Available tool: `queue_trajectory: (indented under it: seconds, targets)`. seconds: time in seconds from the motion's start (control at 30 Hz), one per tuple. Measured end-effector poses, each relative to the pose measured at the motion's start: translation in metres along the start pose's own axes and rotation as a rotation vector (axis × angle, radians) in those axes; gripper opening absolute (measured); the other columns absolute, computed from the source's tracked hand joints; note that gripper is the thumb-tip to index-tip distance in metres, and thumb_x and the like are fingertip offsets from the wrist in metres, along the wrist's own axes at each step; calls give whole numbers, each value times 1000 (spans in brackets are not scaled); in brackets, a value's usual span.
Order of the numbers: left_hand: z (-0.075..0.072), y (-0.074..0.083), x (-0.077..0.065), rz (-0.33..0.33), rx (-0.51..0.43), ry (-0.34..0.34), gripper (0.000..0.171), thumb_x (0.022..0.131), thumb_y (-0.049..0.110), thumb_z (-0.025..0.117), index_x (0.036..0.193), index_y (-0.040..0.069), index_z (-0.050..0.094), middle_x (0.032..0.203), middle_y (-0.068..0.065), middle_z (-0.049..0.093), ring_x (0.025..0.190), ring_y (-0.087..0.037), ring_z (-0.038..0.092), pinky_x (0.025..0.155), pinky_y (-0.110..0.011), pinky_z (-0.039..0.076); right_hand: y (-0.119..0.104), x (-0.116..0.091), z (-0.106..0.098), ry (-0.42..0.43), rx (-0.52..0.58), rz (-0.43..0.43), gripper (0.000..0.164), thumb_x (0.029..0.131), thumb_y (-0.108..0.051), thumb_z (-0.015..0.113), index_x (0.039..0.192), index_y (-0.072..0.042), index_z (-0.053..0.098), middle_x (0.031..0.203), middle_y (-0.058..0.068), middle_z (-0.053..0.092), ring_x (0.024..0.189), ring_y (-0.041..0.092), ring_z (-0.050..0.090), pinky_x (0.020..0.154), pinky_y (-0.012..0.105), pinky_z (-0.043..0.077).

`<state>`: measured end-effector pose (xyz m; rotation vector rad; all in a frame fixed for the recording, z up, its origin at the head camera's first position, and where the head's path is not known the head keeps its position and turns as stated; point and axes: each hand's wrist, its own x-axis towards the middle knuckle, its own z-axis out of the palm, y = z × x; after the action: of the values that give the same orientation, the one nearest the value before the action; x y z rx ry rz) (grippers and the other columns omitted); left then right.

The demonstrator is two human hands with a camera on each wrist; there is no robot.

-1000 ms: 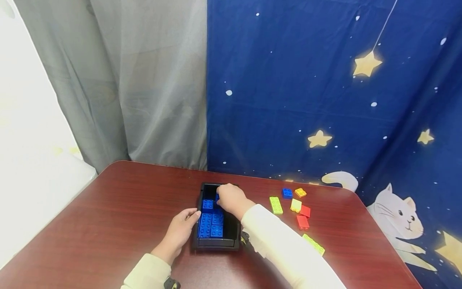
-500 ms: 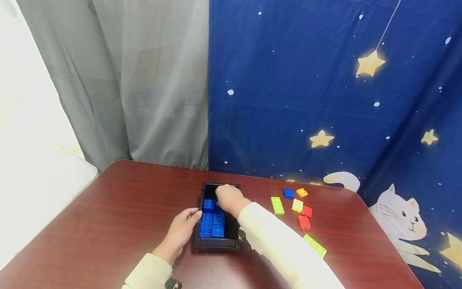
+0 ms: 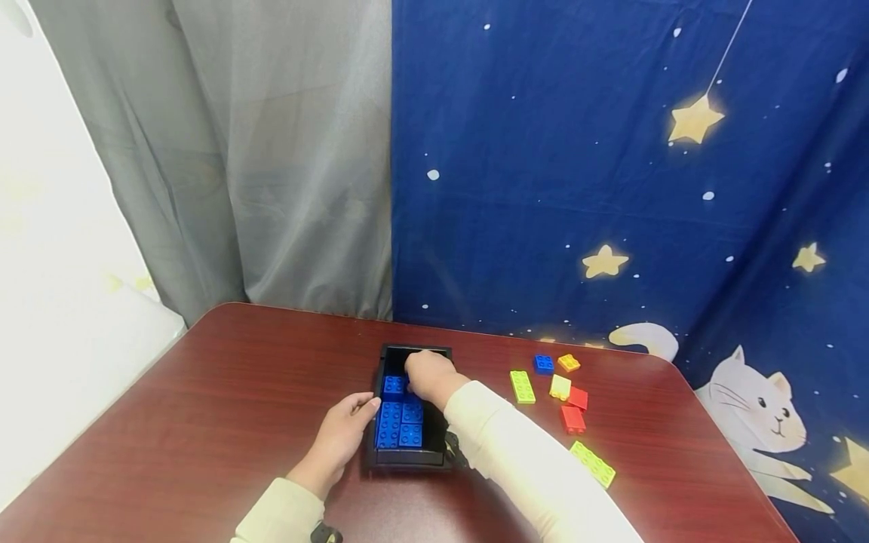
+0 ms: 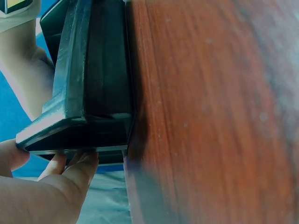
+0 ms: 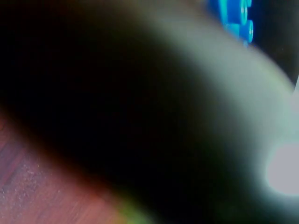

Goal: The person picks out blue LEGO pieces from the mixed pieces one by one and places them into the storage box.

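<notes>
A black box (image 3: 410, 457) stands on the table, with several blue bricks (image 3: 390, 424) fitted side by side along its left part. My left hand (image 3: 339, 434) holds the box's left wall; in the left wrist view its thumb is at the rim and the fingers (image 4: 77, 170) lie under it. My right hand (image 3: 434, 377) reaches down into the far part of the box, fingers curled at a blue brick mostly hidden beneath them. Blur and the sleeve fill most of the right wrist view; blue studs (image 5: 238, 16) show at its top corner.
Loose bricks lie to the right: a blue one (image 3: 544, 364), an orange one (image 3: 569, 363), a pale yellow one (image 3: 560, 387), red ones (image 3: 573, 419) and lime-green long ones (image 3: 522, 387), (image 3: 593, 464). A curtain (image 3: 516, 188) hangs behind the table (image 3: 224, 422).
My right hand has sunk slightly into the box, and the blue edge seen at its fingers earlier is now covered. The left hand keeps its hold on the wall.
</notes>
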<state>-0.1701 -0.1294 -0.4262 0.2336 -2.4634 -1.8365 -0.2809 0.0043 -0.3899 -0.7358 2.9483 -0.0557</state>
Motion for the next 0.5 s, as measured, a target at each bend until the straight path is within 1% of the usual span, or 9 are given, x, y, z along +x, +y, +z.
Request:
queue_trajectory:
  seconds: [0.13, 0.27, 0.37, 0.5]
  targets:
    - [0, 0, 0, -7, -8, 1, 45, 101, 25, 49, 132, -8, 50, 135, -28, 51, 128, -44, 45, 104, -56, 38, -1, 1, -1, -13, -2, 4, 12, 89, -23, 70, 87, -11, 71, 77, 2, 67, 63, 15, 56, 67, 31, 56]
    - [0, 0, -1, -17, -16, 5, 44, 100, 23, 49, 132, -7, 51, 135, -27, 51, 128, -44, 45, 105, -56, 38, -1, 1, -2, -25, -7, -3, 13, 90, -22, 69, 84, -11, 70, 74, 2, 65, 62, 15, 55, 63, 30, 53]
    - [0, -1, -1, -11, -17, 7, 44, 101, 24, 49, 132, -7, 51, 135, -28, 51, 128, -45, 45, 104, -57, 38, -1, 0, -2, -34, -7, -7, 13, 90, -22, 68, 82, -11, 69, 72, 1, 63, 62, 15, 54, 60, 30, 52]
    - [0, -2, -1, -6, -24, 3, 44, 101, 24, 49, 132, -8, 51, 134, -28, 52, 128, -45, 45, 104, -57, 38, -1, -1, -1, -48, -5, -10, 12, 91, -22, 68, 86, -11, 70, 71, 1, 63, 62, 15, 54, 61, 29, 52]
